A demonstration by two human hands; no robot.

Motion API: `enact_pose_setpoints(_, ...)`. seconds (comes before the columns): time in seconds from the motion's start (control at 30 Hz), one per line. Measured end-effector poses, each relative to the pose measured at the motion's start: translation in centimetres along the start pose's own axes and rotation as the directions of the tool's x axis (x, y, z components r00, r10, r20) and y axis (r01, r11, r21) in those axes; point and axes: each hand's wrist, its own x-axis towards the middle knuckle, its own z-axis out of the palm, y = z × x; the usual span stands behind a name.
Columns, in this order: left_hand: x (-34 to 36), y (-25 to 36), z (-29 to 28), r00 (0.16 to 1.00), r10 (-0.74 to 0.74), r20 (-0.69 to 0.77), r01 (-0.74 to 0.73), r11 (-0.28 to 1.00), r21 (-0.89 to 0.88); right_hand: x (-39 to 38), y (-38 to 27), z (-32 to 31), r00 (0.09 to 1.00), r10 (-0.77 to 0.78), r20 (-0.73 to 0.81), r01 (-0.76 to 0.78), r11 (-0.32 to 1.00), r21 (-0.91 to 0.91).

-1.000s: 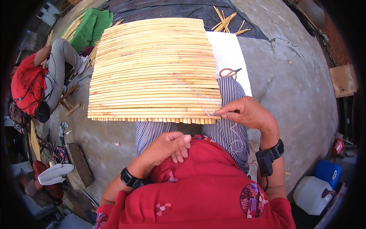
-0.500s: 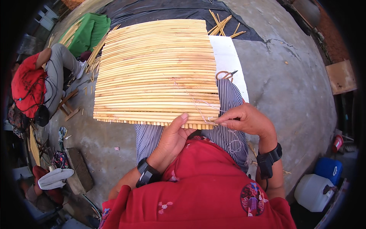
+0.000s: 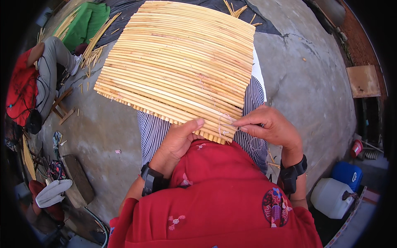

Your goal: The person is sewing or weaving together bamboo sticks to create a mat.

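A mat of pale yellow sticks (image 3: 173,58) lies tilted over my striped-trousered knees (image 3: 153,126). My left hand (image 3: 175,140) grips its near edge, thumb on top and fingers hidden underneath. At the lower right corner, my right hand (image 3: 269,130) pinches a thin needle-like tool (image 3: 227,124) between thumb and forefinger, against the sticks. Fine pale thread (image 3: 220,132) crosses the sticks there and hangs in loops below my right hand. A white sheet (image 3: 258,70) shows beyond the mat's right edge.
A co-worker in red (image 3: 22,87) sits at left near a green cloth (image 3: 93,22) and loose sticks. A dark tarp (image 3: 269,27) lies beyond the mat. A concrete block (image 3: 76,180) is lower left; blue (image 3: 346,175) and white jerrycans (image 3: 331,198) stand lower right.
My left hand has risen from my lap to grip the mat's edge. The mat has turned, its left end moving up and its near right corner down. The scissors are now hidden.
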Motion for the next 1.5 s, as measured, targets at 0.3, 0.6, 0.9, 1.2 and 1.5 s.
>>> enact_pose_setpoints(0.3,0.4,0.3,-0.9,0.999,-0.050,-0.003,0.049,0.998,-0.037,2.1,-3.3,-0.9,0.989,0.073,0.125,-0.005,0.881,-0.473)
enact_pose_setpoints(0.6,-0.3,0.2,-1.2,0.978,-0.185,-0.095,0.189,0.981,0.038,2.6,-5.2,-0.4,0.964,0.138,0.228,0.057,0.729,-0.682)
enact_pose_setpoints(0.9,-0.5,0.8,-0.5,0.964,-0.244,-0.102,0.255,0.960,0.116,2.7,-5.5,0.0,0.975,0.103,0.196,0.065,0.713,-0.698)
enact_pose_setpoints(1.2,-0.7,0.8,-0.9,0.959,-0.278,-0.046,0.282,0.949,0.141,2.9,-5.9,0.3,0.963,0.168,0.211,0.035,0.699,-0.714)
enact_pose_setpoints(1.5,-0.6,0.6,-1.2,0.965,-0.262,-0.026,0.263,0.956,0.127,3.1,-6.2,0.5,0.959,0.186,0.216,0.039,0.665,-0.746)
